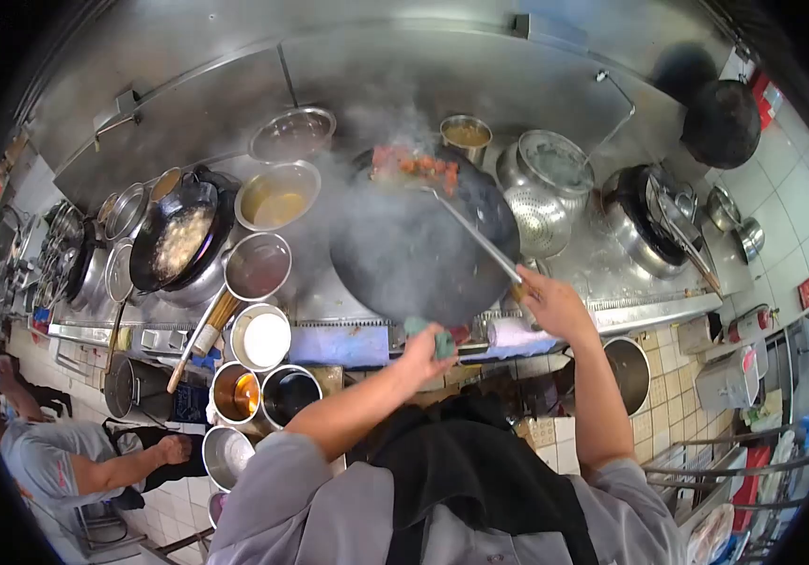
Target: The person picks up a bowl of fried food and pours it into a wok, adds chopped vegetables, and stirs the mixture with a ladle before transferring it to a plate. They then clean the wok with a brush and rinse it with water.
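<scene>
A large dark wok (423, 254) sits on the range in front of me, with steam rising from it. Chunks of red and orange food (414, 167) lie against its far side. My right hand (555, 303) is closed around the handle of a long metal ladle (477, 233), whose head reaches the food and is partly hidden by steam. At the wok's near edge, my left hand (426, 354) is closed on a green cloth (442, 341); the cloth covers whatever part of the rim or handle is beneath it.
Left of the wok stand metal pots, including one of white powder (266, 339), and a second wok (178, 240) with bubbling contents. To the right are a perforated strainer (534, 218), a lidded-looking pot (555, 162) and another burner (649, 221). A co-worker (75, 461) stands at lower left.
</scene>
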`<action>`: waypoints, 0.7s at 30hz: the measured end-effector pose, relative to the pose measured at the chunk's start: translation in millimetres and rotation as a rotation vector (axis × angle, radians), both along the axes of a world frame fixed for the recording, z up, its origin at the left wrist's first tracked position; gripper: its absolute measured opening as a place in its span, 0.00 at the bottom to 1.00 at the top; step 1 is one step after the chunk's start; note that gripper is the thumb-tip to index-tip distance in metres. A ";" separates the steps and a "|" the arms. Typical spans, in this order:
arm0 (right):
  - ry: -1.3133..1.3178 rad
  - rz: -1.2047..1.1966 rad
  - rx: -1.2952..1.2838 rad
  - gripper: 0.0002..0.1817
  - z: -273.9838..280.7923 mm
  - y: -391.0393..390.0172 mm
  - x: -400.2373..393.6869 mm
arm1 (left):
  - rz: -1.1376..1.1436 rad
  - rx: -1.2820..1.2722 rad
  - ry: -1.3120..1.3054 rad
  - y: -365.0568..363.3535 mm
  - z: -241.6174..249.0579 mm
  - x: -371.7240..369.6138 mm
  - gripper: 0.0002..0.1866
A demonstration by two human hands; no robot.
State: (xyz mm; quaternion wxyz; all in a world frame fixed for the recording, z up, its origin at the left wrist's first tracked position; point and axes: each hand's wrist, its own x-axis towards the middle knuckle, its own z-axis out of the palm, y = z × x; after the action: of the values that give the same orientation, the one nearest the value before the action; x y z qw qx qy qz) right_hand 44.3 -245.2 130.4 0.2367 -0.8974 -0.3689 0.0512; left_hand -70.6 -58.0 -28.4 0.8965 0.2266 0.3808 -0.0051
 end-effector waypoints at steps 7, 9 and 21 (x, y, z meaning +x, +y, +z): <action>0.349 -0.122 -0.227 0.24 90.1 -44.6 -47.0 | -0.039 -0.131 -0.034 49.6 25.4 50.7 0.06; 0.211 0.010 -0.252 0.24 108.6 -76.8 -44.7 | -0.072 -0.089 -0.010 39.6 36.8 45.0 0.08; 0.010 -0.012 0.000 0.25 -0.4 8.9 14.6 | -0.179 0.095 -0.003 42.0 -50.9 38.6 0.11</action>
State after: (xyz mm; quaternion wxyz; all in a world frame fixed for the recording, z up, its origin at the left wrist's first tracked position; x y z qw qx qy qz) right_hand 58.9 -236.3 130.0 0.2387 -0.8993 -0.3624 0.0542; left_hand -32.0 -15.9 -79.3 0.8812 0.3022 0.3574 -0.0669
